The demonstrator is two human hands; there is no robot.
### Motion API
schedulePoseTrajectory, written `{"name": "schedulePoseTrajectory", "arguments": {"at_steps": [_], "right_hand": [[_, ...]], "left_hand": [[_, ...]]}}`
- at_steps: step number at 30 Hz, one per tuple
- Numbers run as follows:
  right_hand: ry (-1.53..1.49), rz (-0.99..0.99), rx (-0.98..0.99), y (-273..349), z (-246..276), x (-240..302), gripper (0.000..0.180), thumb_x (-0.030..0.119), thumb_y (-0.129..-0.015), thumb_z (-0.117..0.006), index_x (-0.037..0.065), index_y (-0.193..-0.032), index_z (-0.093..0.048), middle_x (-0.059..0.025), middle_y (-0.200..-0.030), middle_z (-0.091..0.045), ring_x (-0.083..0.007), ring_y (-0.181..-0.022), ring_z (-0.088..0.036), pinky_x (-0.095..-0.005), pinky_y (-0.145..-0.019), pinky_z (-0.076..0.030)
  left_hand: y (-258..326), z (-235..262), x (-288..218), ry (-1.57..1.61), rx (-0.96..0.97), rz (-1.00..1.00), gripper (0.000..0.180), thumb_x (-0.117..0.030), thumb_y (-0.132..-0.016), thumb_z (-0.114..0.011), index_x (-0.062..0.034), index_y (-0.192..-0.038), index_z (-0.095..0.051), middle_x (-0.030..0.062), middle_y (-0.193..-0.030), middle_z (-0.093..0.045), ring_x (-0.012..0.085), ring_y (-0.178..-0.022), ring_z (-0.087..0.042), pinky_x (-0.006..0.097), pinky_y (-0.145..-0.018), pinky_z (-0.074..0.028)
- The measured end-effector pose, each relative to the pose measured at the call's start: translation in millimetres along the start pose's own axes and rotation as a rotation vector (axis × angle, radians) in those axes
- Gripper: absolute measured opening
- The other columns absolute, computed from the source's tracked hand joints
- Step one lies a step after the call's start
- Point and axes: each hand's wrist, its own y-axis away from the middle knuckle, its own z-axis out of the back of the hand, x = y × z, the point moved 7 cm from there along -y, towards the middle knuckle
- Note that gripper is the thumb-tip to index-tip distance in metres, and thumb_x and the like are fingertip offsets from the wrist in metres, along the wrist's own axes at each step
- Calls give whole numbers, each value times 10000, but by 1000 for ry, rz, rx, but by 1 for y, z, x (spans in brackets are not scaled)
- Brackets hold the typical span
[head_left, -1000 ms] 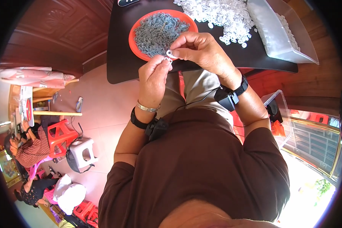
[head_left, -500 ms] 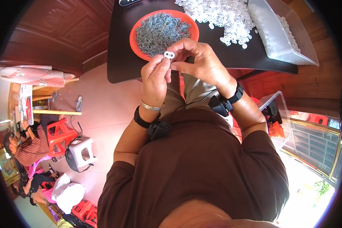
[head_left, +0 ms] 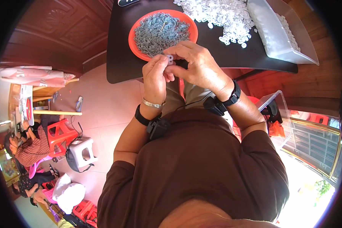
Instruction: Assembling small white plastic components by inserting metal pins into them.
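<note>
Left hand (head_left: 155,78) was pinched, thumb against forefinger, on a small white two-holed piece (head_left: 170,60), seen just beside the near rim of a red bowl (head_left: 131,41) of grey metal pieces (head_left: 159,35) on the desk (head_left: 119,57). The right hand (head_left: 202,68) was curved around the piece's other side, thumb and forefinger parted; whether contact was made could not be told. Probably, the piece was best gripped lightly by its edge, both holes left uncovered, wrists kept steady.

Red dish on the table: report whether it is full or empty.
Full, or nearly: a heap of grey pieces covers the red dish, leaving mainly its rim bare.
</note>
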Motion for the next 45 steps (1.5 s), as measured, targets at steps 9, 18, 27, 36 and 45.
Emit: {"name": "schedulePoseTrajectory", "arguments": {"at_steps": [9,18,27,36,45], "right_hand": [[204,116,25,4,-9,8,232,99,-724,-655,35,-937,-591,-106,-752,-600,-284,-706,-600,-361,-636,-498],[220,184,25,4,-20,11,193,70,-727,-648,32,-912,-613,-75,-737,-612,-257,-655,-613,-336,-589,-508],[309,256,-211,-6,47,16,201,125,-760,-666,49,-942,-630,-97,-793,-646,-258,-680,-640,-339,-595,-529],[1243,161,-699,-29,244,1,245,218,-810,-659,128,-1038,-672,-82,-873,-677,-223,-832,-649,-311,-729,-496],[663,-246,247,4,122,-89,120,167,-769,-623,73,-830,-667,-81,-811,-642,-253,-793,-600,-350,-702,-472]], "left_hand": [[1,1,1,97,-5,-54,266,-196,-911,-447,18,-854,-594,50,-646,-597,87,-511,-503,204,-485,-388],[10,5,-12,89,-26,-180,292,-201,-916,-431,8,-757,-558,50,-613,-563,89,-476,-479,204,-446,-359],[5,-1,-24,17,63,-169,310,-229,-906,-452,26,-829,-610,37,-615,-537,89,-516,-476,208,-482,-350],[-2,14,-17,59,36,-104,269,-198,-882,-461,4,-802,-621,22,-602,-522,91,-511,-464,219,-478,-338],[2,23,-17,-6,52,-114,259,-200,-887,-473,-6,-802,-622,11,-596,-515,85,-511,-466,216,-481,-335]]}}
